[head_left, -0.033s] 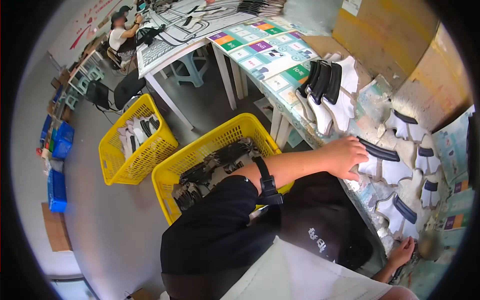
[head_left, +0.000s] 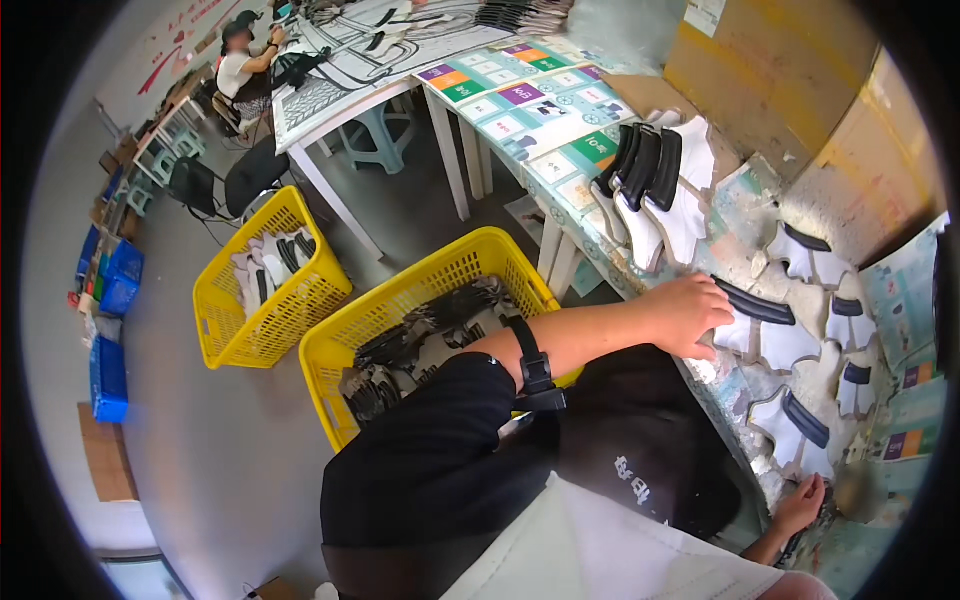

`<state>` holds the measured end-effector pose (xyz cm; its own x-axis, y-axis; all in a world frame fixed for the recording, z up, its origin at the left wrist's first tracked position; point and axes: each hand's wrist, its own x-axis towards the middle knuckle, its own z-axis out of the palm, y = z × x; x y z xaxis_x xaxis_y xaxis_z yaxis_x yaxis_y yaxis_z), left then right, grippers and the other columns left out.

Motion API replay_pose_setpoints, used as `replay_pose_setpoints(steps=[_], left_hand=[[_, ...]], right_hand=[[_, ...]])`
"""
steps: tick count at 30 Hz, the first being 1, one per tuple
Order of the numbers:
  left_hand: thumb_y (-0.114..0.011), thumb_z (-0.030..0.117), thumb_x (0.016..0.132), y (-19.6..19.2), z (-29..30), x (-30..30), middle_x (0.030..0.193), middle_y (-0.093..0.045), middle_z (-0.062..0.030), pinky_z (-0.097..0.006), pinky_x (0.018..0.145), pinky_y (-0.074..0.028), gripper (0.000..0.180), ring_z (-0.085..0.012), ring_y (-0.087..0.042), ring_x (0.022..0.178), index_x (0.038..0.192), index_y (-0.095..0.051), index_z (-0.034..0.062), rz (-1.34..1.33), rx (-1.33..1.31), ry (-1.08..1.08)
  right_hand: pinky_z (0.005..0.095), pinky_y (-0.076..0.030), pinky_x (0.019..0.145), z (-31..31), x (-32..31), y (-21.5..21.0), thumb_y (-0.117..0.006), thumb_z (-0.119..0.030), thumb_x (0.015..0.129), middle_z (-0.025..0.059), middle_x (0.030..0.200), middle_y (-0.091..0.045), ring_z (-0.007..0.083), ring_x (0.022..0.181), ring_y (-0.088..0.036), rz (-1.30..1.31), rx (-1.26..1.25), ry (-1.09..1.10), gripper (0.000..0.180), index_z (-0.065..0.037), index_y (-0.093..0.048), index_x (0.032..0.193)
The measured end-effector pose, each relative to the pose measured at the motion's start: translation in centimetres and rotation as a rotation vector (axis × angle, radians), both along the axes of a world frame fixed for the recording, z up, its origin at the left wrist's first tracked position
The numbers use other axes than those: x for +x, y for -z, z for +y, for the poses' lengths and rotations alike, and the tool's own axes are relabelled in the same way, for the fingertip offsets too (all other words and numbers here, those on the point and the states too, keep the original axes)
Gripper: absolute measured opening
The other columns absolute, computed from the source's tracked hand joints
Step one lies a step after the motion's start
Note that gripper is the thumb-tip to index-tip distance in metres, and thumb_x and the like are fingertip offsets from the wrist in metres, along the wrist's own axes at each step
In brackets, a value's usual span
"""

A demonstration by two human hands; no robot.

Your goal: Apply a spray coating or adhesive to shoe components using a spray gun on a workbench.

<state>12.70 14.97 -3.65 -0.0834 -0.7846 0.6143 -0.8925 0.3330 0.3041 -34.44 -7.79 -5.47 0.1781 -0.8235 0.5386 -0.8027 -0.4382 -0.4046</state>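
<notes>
We are resting our left hand (head_left: 688,315), thumb spread from fingers, by a black-banded white piece (head_left: 765,327) on its right, and holding our right hand (head_left: 799,508) beside a second piece (head_left: 792,432), its grip unclear.

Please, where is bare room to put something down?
Bare: grey floor between blue bins and yellow baskets; patterned tabletop beyond the stacked pieces. Crowded: its near end, where white pieces spread from the left hand to the right hand.

at right we count five separately laid white pieces (head_left: 784,432); centre-left, two yellow baskets (head_left: 285,320); upper left, one person (head_left: 238,75).
</notes>
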Motion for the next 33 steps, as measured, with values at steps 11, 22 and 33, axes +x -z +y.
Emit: replay_pose_setpoints(steps=[11, 22, 33], left_hand=[[-0.072, 0.027, 0.076, 0.1, -0.3, -0.3, 0.115, -0.069, -0.0095, -0.041, 0.104, -0.039, 0.036, -0.0263, -0.059, 0.119, 0.106, -0.07, 0.007, 0.042, 0.024, -0.021], [-0.06, 0.014, 0.078, -5.3, -1.9, -0.3, 0.088, -0.07, -0.008, -0.039, 0.075, -0.053, 0.012, -0.026, -0.068, 0.092, 0.087, -0.066, 0.0073, -0.257, 0.384, -0.115], [-0.063, 0.025, 0.083, -0.6, -0.5, 2.6, 0.126, -0.06, -0.0171, -0.042, 0.101, -0.045, 0.041, -0.03, -0.055, 0.123, 0.115, -0.061, -0.0005, -0.391, 0.24, 0.152]], right_hand=[[0.0376, -0.053, 0.081, 0.9, 0.4, -1.1, -0.059, -0.024, 0.099, 0.0183, 0.106, -0.07, 0.0305, 0.095, -0.068, 0.075, -0.055, -0.001, 0.031, 0.002, -0.066, 0.115], [0.0362, -0.054, 0.081, 1.3, -0.1, -1.1, -0.059, -0.024, 0.099, 0.0178, 0.108, -0.069, 0.0297, 0.093, -0.068, 0.055, -0.034, 0.017, 0.031, 0.001, -0.066, 0.115], [0.0358, -0.053, 0.081, 1.2, 0.1, -1.2, -0.059, -0.024, 0.099, 0.0176, 0.108, -0.069, 0.0284, 0.093, -0.068, 0.079, -0.088, -0.036, 0.031, 0.001, -0.066, 0.114]])
